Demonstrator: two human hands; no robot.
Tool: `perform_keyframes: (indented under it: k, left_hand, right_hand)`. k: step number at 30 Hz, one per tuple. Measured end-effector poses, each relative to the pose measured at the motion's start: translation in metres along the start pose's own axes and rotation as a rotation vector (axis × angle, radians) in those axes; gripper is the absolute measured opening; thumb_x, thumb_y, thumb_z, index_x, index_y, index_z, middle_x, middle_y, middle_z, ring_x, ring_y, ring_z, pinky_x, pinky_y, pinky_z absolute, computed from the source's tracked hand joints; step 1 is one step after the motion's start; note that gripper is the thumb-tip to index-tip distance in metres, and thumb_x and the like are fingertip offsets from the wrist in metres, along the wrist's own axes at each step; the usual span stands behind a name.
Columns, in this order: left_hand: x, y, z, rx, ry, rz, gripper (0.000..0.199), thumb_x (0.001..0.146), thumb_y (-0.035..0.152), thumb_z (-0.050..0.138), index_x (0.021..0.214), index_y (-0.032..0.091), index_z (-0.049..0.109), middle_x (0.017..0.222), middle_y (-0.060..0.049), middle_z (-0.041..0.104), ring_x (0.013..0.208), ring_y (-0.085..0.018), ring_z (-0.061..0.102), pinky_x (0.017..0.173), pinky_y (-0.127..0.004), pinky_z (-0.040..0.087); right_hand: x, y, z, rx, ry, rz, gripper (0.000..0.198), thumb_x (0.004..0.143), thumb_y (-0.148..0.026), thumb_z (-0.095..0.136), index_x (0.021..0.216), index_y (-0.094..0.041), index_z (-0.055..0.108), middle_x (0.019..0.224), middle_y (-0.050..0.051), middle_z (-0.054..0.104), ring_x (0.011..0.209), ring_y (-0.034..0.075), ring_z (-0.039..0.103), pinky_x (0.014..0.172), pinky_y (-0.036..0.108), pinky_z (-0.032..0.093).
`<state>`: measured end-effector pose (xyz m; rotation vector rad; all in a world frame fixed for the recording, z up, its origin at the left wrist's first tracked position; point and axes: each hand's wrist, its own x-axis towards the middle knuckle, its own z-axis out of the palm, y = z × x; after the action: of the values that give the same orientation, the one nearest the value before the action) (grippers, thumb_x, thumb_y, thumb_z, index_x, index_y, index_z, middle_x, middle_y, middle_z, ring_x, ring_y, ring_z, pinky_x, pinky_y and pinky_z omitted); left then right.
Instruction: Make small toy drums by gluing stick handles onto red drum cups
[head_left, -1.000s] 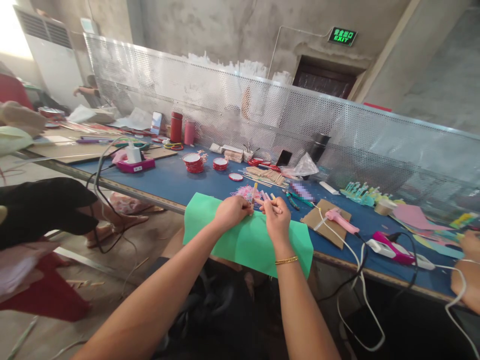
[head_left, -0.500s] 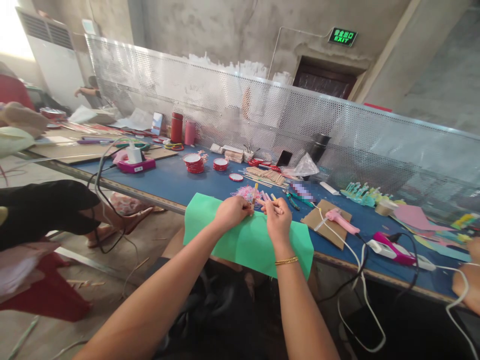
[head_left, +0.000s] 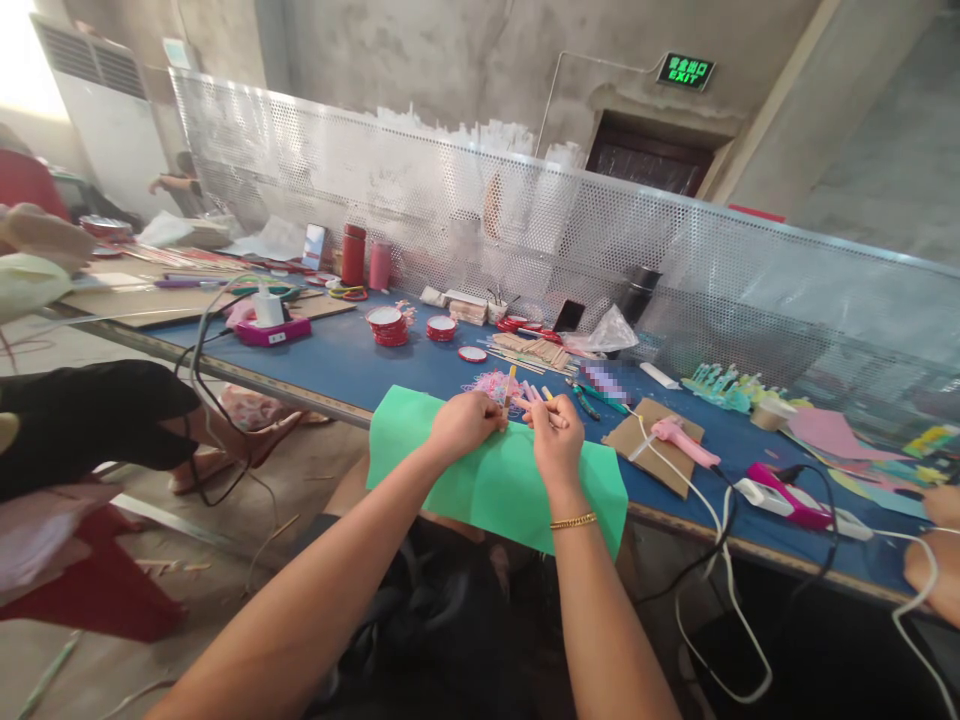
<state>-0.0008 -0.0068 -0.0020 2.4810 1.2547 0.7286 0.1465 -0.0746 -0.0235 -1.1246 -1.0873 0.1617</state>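
Observation:
My left hand (head_left: 466,424) is closed, its thumb and fingers pinching a short flat wooden stick (head_left: 508,392) that stands up with a yellow top. Opposite it, my right hand (head_left: 559,432) wraps its fingers round a thin pale-pink pen-like stick (head_left: 553,418), whose tip points left at the wooden one. Whether the two sticks touch is too small to tell. Under both hands a green sheet (head_left: 442,470) drapes over the table edge and my lap. Just beyond my fingers lie a heap of pink and blue curly strands (head_left: 491,385) and several pastel sticks (head_left: 537,392).
A pink glue gun (head_left: 679,440) rests on cardboard (head_left: 637,425) at the right, near a magenta power strip (head_left: 795,500) with loose cables. Pliers (head_left: 585,402), stacked red-rimmed discs (head_left: 387,325) and wooden sticks (head_left: 536,348) lie on the blue table (head_left: 330,360). Another person's hand (head_left: 934,570) is far right.
My hands and both sticks keep the same place. At the far right edge, the other person's hand has shifted slightly.

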Motion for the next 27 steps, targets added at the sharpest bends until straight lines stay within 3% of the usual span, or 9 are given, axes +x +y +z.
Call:
perform_keyframes:
  k: [5, 10, 27]
  left_hand:
    - [0.0002, -0.0007, 0.0001, -0.019, 0.001, 0.013, 0.018, 0.086, 0.029, 0.066, 0.083, 0.023, 0.083, 0.090, -0.004, 0.077, 0.080, -0.018, 0.065, 0.063, -0.027, 0.037]
    - [0.0001, 0.0004, -0.0013, -0.008, -0.009, -0.004, 0.018, 0.086, 0.031, 0.067, 0.083, 0.023, 0.083, 0.089, -0.005, 0.077, 0.078, -0.019, 0.065, 0.063, -0.027, 0.037]
    - [-0.0012, 0.0030, -0.0027, -0.013, -0.011, -0.009, 0.019, 0.087, 0.031, 0.066, 0.082, 0.022, 0.082, 0.087, -0.004, 0.076, 0.077, -0.019, 0.064, 0.062, -0.028, 0.035]
  right_hand:
    - [0.0000, 0.0017, -0.0005, 0.007, -0.060, -0.011, 0.030, 0.091, -0.043, 0.061, 0.069, -0.025, 0.051, 0.066, -0.001, 0.066, 0.067, 0.020, 0.069, 0.066, 0.029, 0.050]
    - [-0.0001, 0.0004, -0.0006, -0.008, 0.000, -0.001, 0.028, 0.090, -0.041, 0.060, 0.068, -0.025, 0.050, 0.063, -0.002, 0.066, 0.062, 0.018, 0.066, 0.063, 0.028, 0.049]
    - [0.0006, 0.0010, -0.0004, -0.008, -0.009, 0.012, 0.027, 0.088, -0.040, 0.060, 0.067, -0.025, 0.051, 0.064, -0.001, 0.067, 0.063, 0.019, 0.066, 0.064, 0.029, 0.050]
